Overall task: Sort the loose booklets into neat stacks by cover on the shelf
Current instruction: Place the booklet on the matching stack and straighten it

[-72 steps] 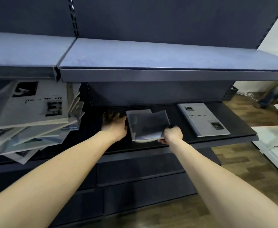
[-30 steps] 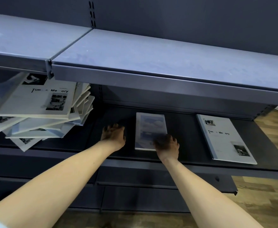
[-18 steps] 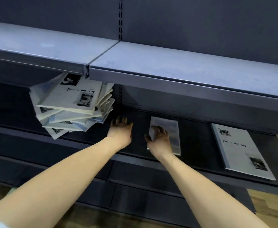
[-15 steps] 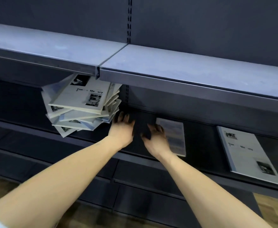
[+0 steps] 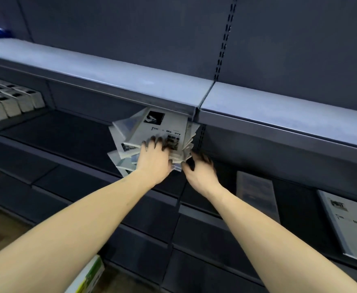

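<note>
A dark shelf (image 5: pixel 71 132) runs across the scene beneath a grey upper shelf (image 5: pixel 114 81). On the dark shelf, near the middle, sits a messy pile of booklets (image 5: pixel 131 132), fanned out at different angles, its top cover white with a dark photo and lettering. To the right lies a single booklet with a grey cover (image 5: pixel 257 195), flat and well apart from the pile, and further right a white booklet (image 5: pixel 350 225), also flat. At far left stand rows of small boxes (image 5: pixel 10 100). The left hand (image 5: pixel 155 157) rests on the pile, fingers spread and laid over the top cover, grip released. The right hand (image 5: pixel 198 170) hovers just beside the pile's right edge, fingers loosely extended, grasping nothing.
</note>
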Demonstrator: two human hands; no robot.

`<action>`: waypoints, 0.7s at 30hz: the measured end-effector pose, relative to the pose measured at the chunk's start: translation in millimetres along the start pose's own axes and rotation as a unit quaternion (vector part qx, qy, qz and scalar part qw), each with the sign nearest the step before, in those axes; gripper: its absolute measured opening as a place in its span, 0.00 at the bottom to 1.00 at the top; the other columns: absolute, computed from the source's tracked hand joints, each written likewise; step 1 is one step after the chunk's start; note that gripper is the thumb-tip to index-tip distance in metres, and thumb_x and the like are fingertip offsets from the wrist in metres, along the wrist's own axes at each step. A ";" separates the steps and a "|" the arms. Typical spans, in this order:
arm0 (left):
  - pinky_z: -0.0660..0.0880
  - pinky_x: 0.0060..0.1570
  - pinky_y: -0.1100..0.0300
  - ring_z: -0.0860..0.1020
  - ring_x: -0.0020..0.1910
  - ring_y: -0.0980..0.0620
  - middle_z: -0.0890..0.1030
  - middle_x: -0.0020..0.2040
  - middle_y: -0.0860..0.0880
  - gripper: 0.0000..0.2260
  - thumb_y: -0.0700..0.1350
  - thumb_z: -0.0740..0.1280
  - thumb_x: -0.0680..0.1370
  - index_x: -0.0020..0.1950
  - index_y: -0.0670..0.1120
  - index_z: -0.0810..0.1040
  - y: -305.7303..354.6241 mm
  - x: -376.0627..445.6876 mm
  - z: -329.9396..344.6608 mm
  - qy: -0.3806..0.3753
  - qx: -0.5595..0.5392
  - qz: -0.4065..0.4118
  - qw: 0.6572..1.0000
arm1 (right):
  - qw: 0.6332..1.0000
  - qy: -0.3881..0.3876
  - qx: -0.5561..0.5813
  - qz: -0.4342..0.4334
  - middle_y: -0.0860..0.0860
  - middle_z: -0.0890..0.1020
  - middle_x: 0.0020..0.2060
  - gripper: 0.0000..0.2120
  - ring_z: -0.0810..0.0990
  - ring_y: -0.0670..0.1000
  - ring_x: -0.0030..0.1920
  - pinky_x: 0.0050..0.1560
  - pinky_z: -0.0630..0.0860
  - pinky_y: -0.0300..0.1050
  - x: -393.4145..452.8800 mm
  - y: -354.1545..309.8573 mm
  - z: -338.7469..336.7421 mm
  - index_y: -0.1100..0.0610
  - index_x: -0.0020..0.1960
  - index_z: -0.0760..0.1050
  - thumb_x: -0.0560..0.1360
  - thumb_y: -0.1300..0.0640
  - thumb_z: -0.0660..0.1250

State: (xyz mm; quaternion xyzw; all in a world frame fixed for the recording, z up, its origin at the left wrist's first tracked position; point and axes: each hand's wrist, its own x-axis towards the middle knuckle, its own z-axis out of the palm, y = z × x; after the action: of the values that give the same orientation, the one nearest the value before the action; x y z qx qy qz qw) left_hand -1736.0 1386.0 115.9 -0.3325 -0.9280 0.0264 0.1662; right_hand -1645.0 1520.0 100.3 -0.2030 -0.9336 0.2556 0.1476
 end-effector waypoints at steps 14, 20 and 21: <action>0.62 0.67 0.41 0.64 0.69 0.40 0.69 0.69 0.41 0.21 0.56 0.53 0.81 0.68 0.46 0.72 -131.2 9.6 17.6 0.015 -0.026 0.013 0.999 | 0.992 0.017 -0.070 0.099 0.53 0.60 0.78 0.24 0.55 0.61 0.78 0.77 0.53 0.58 41.6 -85.3 52.8 0.44 0.76 0.63 0.81 0.46 0.56; 0.64 0.65 0.43 0.66 0.67 0.41 0.71 0.67 0.44 0.23 0.59 0.53 0.80 0.67 0.48 0.73 -163.1 18.4 27.4 -0.024 -0.019 0.054 0.998 | 0.977 0.028 -0.040 0.206 0.59 0.70 0.69 0.24 0.71 0.62 0.67 0.67 0.69 0.56 51.1 -97.2 64.0 0.53 0.71 0.70 0.82 0.41 0.54; 0.64 0.65 0.44 0.66 0.67 0.42 0.71 0.67 0.44 0.22 0.59 0.55 0.79 0.67 0.48 0.73 -166.3 19.6 27.6 -0.036 -0.023 0.056 0.997 | 0.975 0.034 -0.042 0.213 0.59 0.70 0.68 0.25 0.71 0.63 0.66 0.66 0.70 0.56 51.7 -98.7 64.3 0.54 0.72 0.70 0.82 0.40 0.54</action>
State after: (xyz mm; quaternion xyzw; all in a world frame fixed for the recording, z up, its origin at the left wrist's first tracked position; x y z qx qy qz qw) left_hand -1860.4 1270.7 122.1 -0.3867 -0.9136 0.0260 0.1230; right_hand -1744.5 1439.0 109.2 -0.4122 -0.8731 0.2344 0.1130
